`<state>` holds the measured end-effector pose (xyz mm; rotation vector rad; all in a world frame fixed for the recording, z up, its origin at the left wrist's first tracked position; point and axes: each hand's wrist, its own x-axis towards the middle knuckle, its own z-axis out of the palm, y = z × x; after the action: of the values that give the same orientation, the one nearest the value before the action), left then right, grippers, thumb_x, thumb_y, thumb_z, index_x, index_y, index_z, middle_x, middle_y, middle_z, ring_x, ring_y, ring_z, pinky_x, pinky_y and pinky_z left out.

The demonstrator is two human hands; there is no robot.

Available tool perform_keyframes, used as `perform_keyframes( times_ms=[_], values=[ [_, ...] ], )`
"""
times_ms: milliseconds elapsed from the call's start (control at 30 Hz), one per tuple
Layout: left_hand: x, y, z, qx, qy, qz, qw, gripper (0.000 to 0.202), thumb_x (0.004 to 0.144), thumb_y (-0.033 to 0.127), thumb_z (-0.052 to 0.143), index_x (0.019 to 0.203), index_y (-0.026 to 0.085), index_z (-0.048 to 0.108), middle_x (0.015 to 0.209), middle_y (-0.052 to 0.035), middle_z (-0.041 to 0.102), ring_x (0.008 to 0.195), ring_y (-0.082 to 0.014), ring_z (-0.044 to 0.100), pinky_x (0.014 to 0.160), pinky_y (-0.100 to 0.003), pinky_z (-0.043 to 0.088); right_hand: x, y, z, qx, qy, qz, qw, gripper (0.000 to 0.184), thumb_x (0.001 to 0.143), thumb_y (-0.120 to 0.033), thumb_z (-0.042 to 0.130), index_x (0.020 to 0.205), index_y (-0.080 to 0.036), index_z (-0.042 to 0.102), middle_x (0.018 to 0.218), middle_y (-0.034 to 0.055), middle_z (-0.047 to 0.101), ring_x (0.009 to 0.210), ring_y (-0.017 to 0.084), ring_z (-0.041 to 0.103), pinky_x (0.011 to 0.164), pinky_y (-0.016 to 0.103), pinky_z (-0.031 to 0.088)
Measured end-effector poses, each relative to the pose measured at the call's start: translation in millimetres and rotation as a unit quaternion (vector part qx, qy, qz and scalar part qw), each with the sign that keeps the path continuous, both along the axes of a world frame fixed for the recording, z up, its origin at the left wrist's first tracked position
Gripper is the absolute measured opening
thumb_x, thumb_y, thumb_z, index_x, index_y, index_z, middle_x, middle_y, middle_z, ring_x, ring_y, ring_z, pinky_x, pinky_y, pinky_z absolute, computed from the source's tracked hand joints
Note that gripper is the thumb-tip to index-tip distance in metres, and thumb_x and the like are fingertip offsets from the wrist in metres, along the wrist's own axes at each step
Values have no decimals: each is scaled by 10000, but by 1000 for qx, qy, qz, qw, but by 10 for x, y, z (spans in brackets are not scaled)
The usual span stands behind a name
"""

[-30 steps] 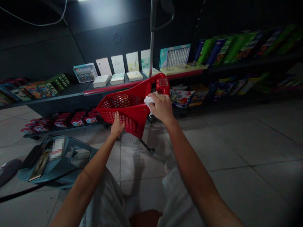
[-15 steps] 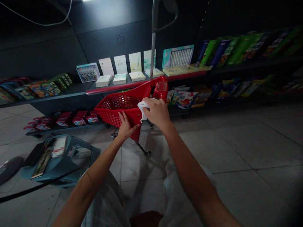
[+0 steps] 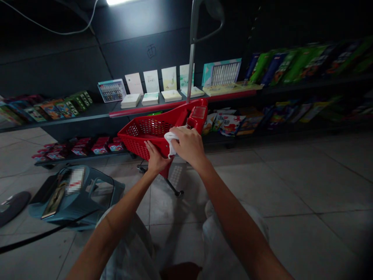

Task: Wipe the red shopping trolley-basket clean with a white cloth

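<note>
A small red shopping cart [image 3: 136,146] with perforated basket walls stands on the floor in front of me. My left hand [image 3: 156,158] rests on the near side of its basket, fingers spread against the red plastic. My right hand [image 3: 189,143] is closed around a white cloth [image 3: 171,140], which hangs over the basket's upper rim close to the handle end. Part of the cloth is hidden under my fingers. Behind the handle rises a grey metal pole [image 3: 191,70].
A dark shelf [image 3: 100,114] behind the cart carries notebooks [image 3: 151,98], marker sets and snack packs [image 3: 231,122]. Left of me, a blue-grey plastic stool [image 3: 96,177] holds a phone-like item and papers. A black cable [image 3: 49,233] runs past it; a round dark base [image 3: 14,206] lies further left.
My right hand has slid the cloth slightly left and down along the rim. My left hand stays on the basket side. The whole view has shifted a little.
</note>
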<state>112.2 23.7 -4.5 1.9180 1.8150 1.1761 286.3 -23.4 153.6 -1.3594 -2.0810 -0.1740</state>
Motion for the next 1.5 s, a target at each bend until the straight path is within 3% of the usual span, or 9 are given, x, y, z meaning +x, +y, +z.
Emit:
perform_keyframes(
  times_ms=[133,300,467,600,767,1033,1267,1400,1500],
  values=[
    [9,-14,30,-10,3,15,1000,1566,615,455,911,1645,70,-205,1712,-315,-204,1614,-483,75,1253,-578,347,7,-1,-38,9,13,32,999,290,977,-220,550,1216,-225,714,1268,95,732,1114,291,625,921,397,397],
    [21,-12,63,-15,0,19,1000,1572,608,491,913,1651,96,-195,1715,-301,-210,1606,-490,136,1233,-583,372,125,68,-84,28,30,91,995,248,942,-205,583,1136,-231,737,1211,81,736,1107,281,611,962,401,413],
    [48,4,69,-25,18,27,999,1525,642,525,889,1662,103,-163,1722,-300,-186,1597,-499,172,1193,-594,421,412,234,-283,84,141,153,975,238,876,-202,580,1070,-235,713,1170,80,704,1123,270,611,1010,405,455],
    [67,29,48,-3,8,21,1000,1519,642,483,894,1660,95,-165,1720,-303,-192,1610,-481,135,1228,-561,390,688,333,-507,174,266,69,946,255,803,-216,565,1037,-237,662,1122,102,654,1135,293,603,1025,441,472],
    [60,17,63,3,-4,24,1000,1506,620,444,903,1665,96,-125,1720,-312,-179,1602,-493,163,1229,-584,383,812,289,-601,140,267,-44,952,238,801,-216,500,1010,-226,614,1084,122,632,1132,300,601,1034,455,476],
    [-186,-7,88,17,-22,0,1000,1528,567,405,915,1666,97,-101,1722,-306,-180,1613,-472,137,1272,-549,325,572,334,-737,153,336,-39,929,353,794,-235,458,1116,-199,599,1133,141,625,1156,291,588,1042,449,468],
    [-352,-18,62,20,-6,-10,1000,1529,576,404,894,1657,80,-136,1717,-316,-183,1607,-472,163,1267,-537,333,176,406,-912,99,487,-109,861,432,832,-299,404,1224,-171,535,1156,135,628,1063,234,614,998,395,503],
    [-345,-15,73,19,-14,-12,1000,1520,572,398,902,1666,110,-113,1722,-305,-179,1597,-475,204,1268,-542,330,-41,392,-1017,63,543,-83,833,482,839,-329,459,1290,-164,498,1212,154,633,1083,233,631,1012,406,515],
    [-316,-10,79,14,-17,-9,1000,1518,574,407,905,1672,124,-104,1728,-291,-175,1594,-479,207,1268,-541,330,-171,369,-1089,48,552,-78,829,514,863,-371,502,1328,-153,493,1272,190,634,1136,253,639,1018,426,524]
  ],
)
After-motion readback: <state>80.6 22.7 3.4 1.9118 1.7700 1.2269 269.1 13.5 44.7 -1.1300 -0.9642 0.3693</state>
